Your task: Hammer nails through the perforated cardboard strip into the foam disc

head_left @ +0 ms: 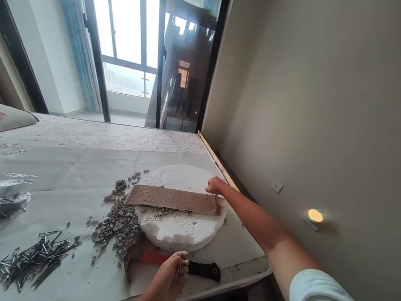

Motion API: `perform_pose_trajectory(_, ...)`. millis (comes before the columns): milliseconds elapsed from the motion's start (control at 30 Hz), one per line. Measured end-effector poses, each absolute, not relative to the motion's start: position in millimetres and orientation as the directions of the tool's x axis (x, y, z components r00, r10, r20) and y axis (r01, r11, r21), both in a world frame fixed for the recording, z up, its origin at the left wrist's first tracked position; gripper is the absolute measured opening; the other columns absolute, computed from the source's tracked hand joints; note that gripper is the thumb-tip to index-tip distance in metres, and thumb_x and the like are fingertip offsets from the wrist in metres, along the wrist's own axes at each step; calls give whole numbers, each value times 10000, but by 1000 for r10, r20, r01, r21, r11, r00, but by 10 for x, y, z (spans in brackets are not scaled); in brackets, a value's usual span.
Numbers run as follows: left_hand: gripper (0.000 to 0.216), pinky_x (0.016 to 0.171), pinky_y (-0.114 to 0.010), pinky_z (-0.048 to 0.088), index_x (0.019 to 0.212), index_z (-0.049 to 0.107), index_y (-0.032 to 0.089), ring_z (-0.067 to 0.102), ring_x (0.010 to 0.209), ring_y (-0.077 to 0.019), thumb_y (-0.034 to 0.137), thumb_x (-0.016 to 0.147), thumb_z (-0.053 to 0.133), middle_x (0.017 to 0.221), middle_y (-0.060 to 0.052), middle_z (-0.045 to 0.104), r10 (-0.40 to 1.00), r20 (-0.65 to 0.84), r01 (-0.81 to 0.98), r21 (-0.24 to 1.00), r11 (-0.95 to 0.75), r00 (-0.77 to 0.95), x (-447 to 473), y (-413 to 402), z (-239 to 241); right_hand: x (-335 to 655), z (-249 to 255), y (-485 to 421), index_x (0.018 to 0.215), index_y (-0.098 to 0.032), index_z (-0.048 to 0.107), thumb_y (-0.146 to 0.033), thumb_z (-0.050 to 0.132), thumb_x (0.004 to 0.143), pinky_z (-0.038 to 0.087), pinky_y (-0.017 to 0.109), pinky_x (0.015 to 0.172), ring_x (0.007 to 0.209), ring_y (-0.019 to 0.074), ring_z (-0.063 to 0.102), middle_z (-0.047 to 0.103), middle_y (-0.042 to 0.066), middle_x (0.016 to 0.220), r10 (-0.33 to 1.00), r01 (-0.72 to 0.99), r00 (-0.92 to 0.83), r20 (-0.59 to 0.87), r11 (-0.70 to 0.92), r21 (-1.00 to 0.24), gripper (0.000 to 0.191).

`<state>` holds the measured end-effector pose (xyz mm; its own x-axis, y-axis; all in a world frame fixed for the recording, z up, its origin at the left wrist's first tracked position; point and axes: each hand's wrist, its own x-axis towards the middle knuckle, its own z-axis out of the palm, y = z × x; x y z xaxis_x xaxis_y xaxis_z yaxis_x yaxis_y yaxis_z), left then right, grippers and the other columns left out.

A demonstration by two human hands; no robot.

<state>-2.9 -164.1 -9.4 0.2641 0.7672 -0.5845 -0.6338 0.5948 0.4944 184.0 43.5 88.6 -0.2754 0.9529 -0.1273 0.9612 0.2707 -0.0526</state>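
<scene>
Nail (207,196): stands upright at the right end of perforated strip (169,199), pinched between the fingertips of right hand (214,185), apparently to keep it standing. Strip lies across foam disc (183,228), probably as soft backing. Left hand (172,276) rests curled on hammer (205,269) handle at near edge; whether it actually grips, cannot tell. Gravel (117,224) lies left of disc.

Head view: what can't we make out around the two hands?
The hammer: head view, mid-handle hidden by the left hand; whether it grips is unclear.
The thin pin pinched by the right hand: too small to see if its tip enters the perforated board.
The plastic bag: cut off by the left edge, contents blurred.
The foam disc: middle hidden under the board.
</scene>
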Motion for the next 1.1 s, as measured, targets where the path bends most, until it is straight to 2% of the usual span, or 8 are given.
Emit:
perform_pose_trajectory(267,219,578,-217,504,843,523,128,590,558,-106,-24,698,463,664,-27,581,763,-608,-715,433,549,218,10,-1414,-5,1428,981,-341,854,-167,707,-222,613,781,441,178,638,736,102,618,695,-7,832,616,710,-704,-353,591,-383,131)
perform_pose_trajectory(367,148,527,-204,483,781,514,138,563,522,-102,16,707,474,604,-9,545,773,-544,-714,395,578,325,103,-1447,-60,1253,802,-676,775,-115,714,-234,608,740,401,202,620,741,129,596,697,53,847,435,515,-854,-286,784,-346,164)
perform_pose_trajectory(500,105,344,-148,273,776,484,163,395,382,-51,84,707,492,551,44,450,753,-511,-710,336,619,415,116,-1556,-208,1220,651,-834,772,-121,721,-273,620,724,367,218,565,723,143,583,695,66,851,401,493,-845,-354,840,-226,189)
perform_pose_trajectory(600,166,327,-142,156,867,496,162,306,355,-32,109,709,492,562,57,413,725,-532,-697,309,647,437,43,-1633,-274,1369,694,-628,972,-206,707,-340,600,784,388,186,610,760,118,595,697,16,901,514,592,-785,-346,787,-175,255)
perform_pose_trajectory(633,190,329,-142,143,895,497,160,294,354,-30,115,710,493,564,60,402,718,-550,-697,306,649,427,19,-1660,-280,1446,723,-506,1032,-244,686,-341,580,813,396,173,652,798,107,597,692,0,950,649,692,-711,-270,715,-100,262)
perform_pose_trajectory(767,196,333,-133,137,905,483,160,282,353,-24,131,711,498,567,63,394,688,-628,-702,300,646,364,-36,-1792,-290,1767,750,21,1010,-89,673,-209,556,842,429,264,725,900,204,602,650,161,1037,850,847,-493,-185,517,121,238)
perform_pose_trajectory(833,183,332,-131,141,889,476,165,285,352,-25,132,711,502,565,64,393,677,-641,-708,282,647,362,-48,-1861,-336,1857,663,193,911,-70,684,-225,676,761,454,289,736,884,226,609,652,175,991,885,867,-423,-194,457,196,215)
perform_pose_trajectory(1100,203,327,-128,133,884,473,179,286,341,-25,137,693,526,553,76,368,681,-628,-765,203,611,377,-168,-2011,-593,1797,267,361,1118,-108,569,-312,563,878,496,396,831,971,206,588,583,114,1127,891,830,-371,-263,445,336,315)
